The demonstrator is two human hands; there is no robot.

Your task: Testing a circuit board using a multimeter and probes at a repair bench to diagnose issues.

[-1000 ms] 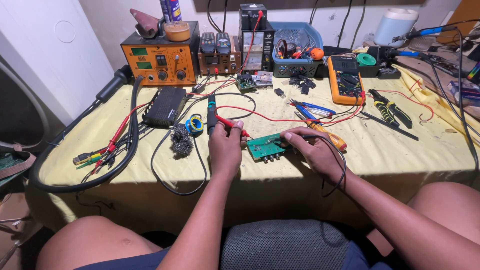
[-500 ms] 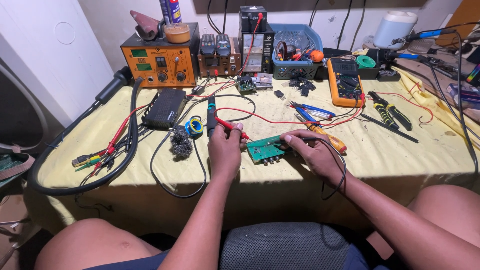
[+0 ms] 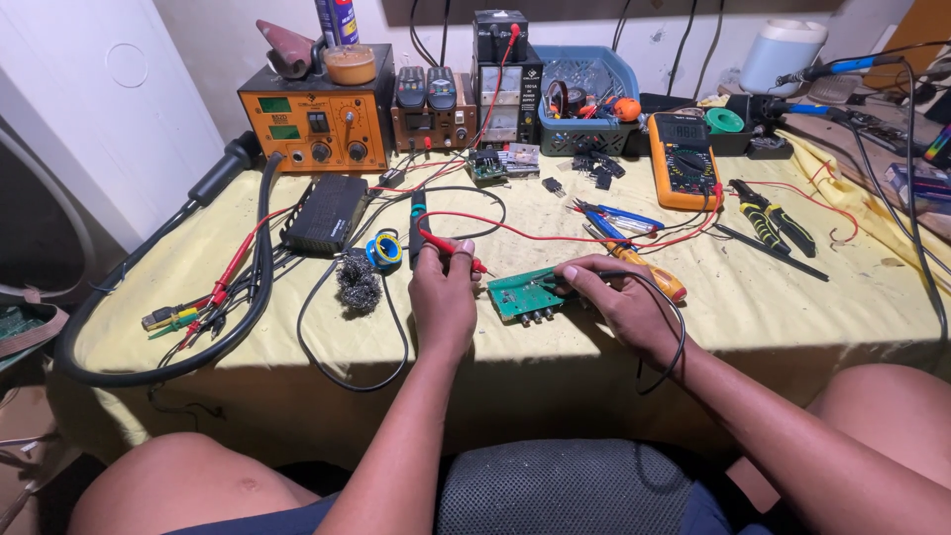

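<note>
A small green circuit board point(image 3: 523, 295) lies on the yellow cloth near the table's front edge. My right hand point(image 3: 622, 302) rests just right of it and presses a black test probe point(image 3: 561, 287) onto the board's right part. The probe's black lead point(image 3: 677, 342) loops around my wrist. My left hand point(image 3: 443, 295) sits left of the board and grips a red test probe point(image 3: 454, 248), whose tip points toward the board without touching it. A black pen-shaped tool point(image 3: 417, 220) sticks out beyond this hand's fingers.
An orange multimeter point(image 3: 684, 159), pliers point(image 3: 763, 213) and cutters point(image 3: 614, 220) lie behind the board. An orange soldering station point(image 3: 317, 124), a black box point(image 3: 325, 210), a solder spool point(image 3: 383, 250) and steel wool point(image 3: 357, 284) are at the left. A thick black hose point(image 3: 260, 297) curves along the left.
</note>
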